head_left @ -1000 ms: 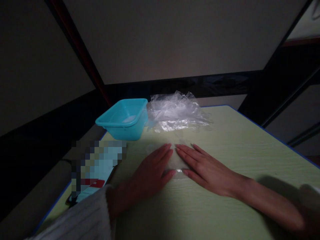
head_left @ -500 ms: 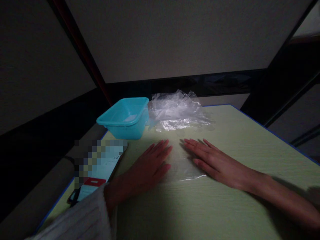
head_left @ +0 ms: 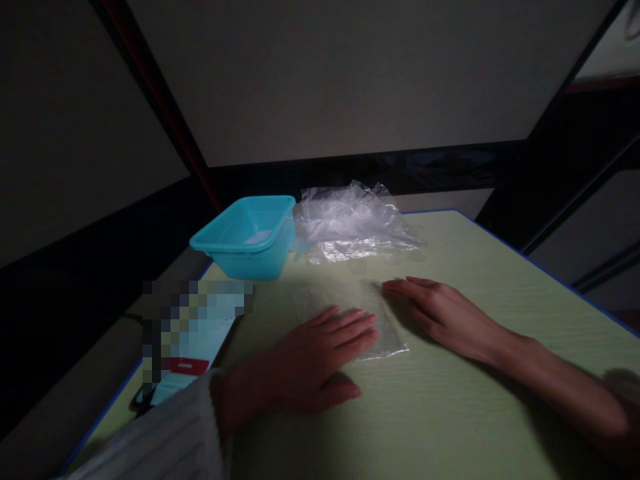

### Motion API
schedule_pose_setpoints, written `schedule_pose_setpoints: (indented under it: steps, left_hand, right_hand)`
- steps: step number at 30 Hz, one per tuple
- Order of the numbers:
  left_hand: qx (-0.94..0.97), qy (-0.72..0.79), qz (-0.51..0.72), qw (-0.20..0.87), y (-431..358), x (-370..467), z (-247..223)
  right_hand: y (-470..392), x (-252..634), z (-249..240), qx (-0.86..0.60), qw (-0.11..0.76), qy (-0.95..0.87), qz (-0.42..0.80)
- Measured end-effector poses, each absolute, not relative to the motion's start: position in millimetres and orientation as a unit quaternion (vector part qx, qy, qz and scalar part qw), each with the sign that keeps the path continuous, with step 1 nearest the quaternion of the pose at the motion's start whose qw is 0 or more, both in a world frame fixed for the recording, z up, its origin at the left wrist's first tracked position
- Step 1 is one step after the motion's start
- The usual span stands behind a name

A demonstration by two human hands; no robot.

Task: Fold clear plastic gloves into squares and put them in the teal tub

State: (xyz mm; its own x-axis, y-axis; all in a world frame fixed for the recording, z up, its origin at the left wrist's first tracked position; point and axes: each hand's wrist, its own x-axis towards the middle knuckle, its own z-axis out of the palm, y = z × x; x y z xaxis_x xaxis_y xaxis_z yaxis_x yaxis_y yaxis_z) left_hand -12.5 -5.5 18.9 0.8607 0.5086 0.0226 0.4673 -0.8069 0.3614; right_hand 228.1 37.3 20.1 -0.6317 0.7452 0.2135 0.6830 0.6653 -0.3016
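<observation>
A thin clear plastic bag (head_left: 395,337) lies flat on the table in front of me. My left hand (head_left: 325,357) rests palm down across its lower middle, fingers stretched out and thumb apart, covering part of it. Just beyond the bag's right edge is my right hand (head_left: 443,313), its fingers bent a little and pointing left, with nothing visible in them. Whether its fingertips touch the bag I cannot tell.
Behind the bag lies a heap of crumpled clear plastic bags (head_left: 355,227). A turquoise basin (head_left: 255,257) with something pale inside stands at the back left. A phone (head_left: 210,340), its screen partly blurred, lies on the left of the pale green table (head_left: 410,427).
My left hand has slid right and nearer to me over the bag. My right hand has moved slightly right, its fingers now more bent. More of the bag shows.
</observation>
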Motion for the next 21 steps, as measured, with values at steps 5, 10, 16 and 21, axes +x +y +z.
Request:
schedule_pose_setpoints:
  steps: [5, 10, 16, 21]
  left_hand:
    - [0.952, 0.251, 0.034, 0.171, -7.0, -9.3, 18.1]
    - [0.954, 0.237, 0.044, 0.179, -10.3, -7.6, 16.9]
    - [0.958, 0.224, 0.042, 0.173, -9.8, -9.9, 17.4]
    - [0.961, 0.216, 0.026, 0.169, -9.4, -8.8, 19.2]
  right_hand:
    - [38.4, 227.7, 19.2, -0.402, 0.147, -0.898, 0.103]
    - [38.9, 228.2, 18.7, -0.402, 0.148, -0.899, 0.091]
    - [38.6, 226.7, 19.9, -0.404, 0.144, -0.900, 0.075]
    - [37.8, 227.2, 21.0, -0.400, 0.133, -0.906, 0.050]
